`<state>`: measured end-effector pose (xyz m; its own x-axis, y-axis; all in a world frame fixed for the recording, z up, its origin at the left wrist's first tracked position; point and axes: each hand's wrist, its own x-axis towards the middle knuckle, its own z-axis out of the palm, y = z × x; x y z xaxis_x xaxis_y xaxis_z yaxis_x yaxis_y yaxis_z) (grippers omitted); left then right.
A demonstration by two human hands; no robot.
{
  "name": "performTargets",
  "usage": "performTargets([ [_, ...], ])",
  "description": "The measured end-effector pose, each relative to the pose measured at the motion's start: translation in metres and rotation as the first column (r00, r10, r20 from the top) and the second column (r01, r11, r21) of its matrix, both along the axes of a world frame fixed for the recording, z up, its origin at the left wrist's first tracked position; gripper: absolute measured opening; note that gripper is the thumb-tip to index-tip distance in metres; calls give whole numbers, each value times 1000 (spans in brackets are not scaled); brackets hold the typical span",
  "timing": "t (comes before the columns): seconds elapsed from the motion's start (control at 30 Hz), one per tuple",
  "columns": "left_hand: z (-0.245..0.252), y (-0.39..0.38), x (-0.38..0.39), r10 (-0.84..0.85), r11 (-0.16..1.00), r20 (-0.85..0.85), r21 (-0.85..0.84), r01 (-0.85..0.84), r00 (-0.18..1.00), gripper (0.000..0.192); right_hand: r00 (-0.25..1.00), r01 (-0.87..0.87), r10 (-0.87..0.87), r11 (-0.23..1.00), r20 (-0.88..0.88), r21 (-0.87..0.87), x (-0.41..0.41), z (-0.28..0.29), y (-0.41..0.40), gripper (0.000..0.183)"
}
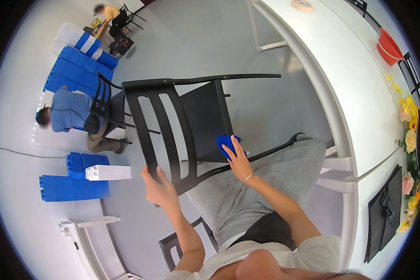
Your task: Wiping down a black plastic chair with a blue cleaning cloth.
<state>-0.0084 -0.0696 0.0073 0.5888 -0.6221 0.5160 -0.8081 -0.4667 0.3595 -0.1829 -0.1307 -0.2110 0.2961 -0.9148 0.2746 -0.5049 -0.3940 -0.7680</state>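
A black chair (210, 119) with a slatted backrest (166, 140) lies tilted in front of me, its lower side against my grey-trousered legs. My left hand (162, 187) grips the backrest frame at its near left corner, with the thumb on the front of a slat. In my right hand (238, 159) is a bunched blue cloth (224, 142), pressed against the edge of the chair's seat. The fingers lie spread over the cloth, and part of it is hidden beneath them. One chair leg (273, 148) runs along my thigh.
To the right, a long white table (343, 80) carries a tape roll (302, 5), a red bucket (388, 47), artificial flowers (410, 140) and a black flat panel (383, 213). Blue blocks (75, 189) stand at left, near a seated person (71, 110). Another person (112, 15) sits farther off.
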Motion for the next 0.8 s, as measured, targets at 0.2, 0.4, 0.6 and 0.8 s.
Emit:
performTargets([
  [0.2,-3,2,4,-26,1000,-14,1,26,1000,29,999,-41,41,999,-23,-4,-12,-16,27,73],
  [0.4,-2,5,11,-112,992,-92,-65,106,989,21,983,-47,37,997,179,54,-7,-17,30,71],
  [0.6,8,5,16,-195,981,-244,-50,188,950,17,955,-30,12,998,297,57,-10,-24,32,68],
  [0.8,26,-2,32,-277,957,-368,-20,290,888,23,960,-83,67,995,273,49,-13,-29,35,68],
])
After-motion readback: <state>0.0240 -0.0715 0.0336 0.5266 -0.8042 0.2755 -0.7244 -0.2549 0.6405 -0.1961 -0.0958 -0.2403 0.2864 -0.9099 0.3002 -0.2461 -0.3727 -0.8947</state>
